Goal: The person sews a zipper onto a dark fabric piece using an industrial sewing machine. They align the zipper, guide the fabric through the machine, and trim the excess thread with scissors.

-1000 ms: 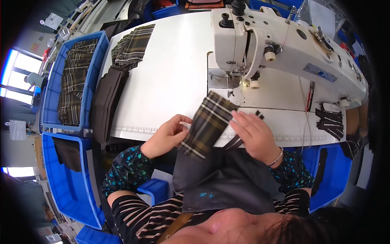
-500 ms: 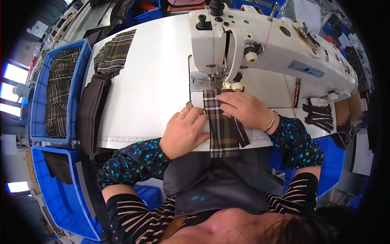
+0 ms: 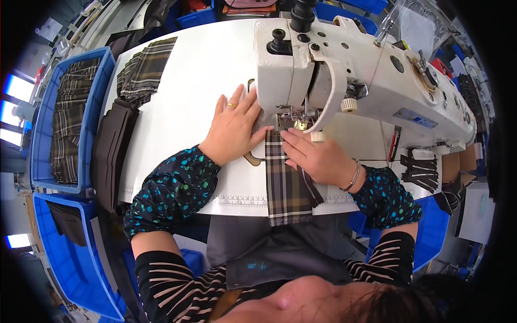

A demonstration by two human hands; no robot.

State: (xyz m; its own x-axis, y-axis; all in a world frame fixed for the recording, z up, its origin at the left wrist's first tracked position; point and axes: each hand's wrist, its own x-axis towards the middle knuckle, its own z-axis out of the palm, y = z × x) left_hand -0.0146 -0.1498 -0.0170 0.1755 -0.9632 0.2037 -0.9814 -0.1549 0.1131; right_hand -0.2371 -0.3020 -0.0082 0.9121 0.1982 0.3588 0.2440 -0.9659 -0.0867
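Observation:
A plaid fabric strip (image 3: pixel 283 185) in brown, black and white runs from the presser foot (image 3: pixel 278 123) of a white sewing machine (image 3: pixel 299 59) over the table's front edge. A dark zipper strip (image 3: pixel 311 188) lies along its right side, partly under my right hand. My right hand (image 3: pixel 320 159) grips the fabric's upper right part, fingers close together near the foot; what lies beneath them is hidden. Spread flat on the table left of the machine head, my left hand (image 3: pixel 230 128) has its thumb reaching to the fabric's top edge beside the foot.
Plaid pieces (image 3: pixel 145 70) and folded dark fabric (image 3: pixel 113 153) lie at the table's left. Beside them stand a blue bin of plaid pieces (image 3: pixel 97 124) and a lower blue bin (image 3: pixel 78 269). Red-handled snips (image 3: pixel 395 142) and dark zippers (image 3: pixel 420 169) lie right.
My left hand has moved up and left from the fabric's side to beside the machine head, fingers spreading. The right hand stays on the fabric. The view has shifted slightly.

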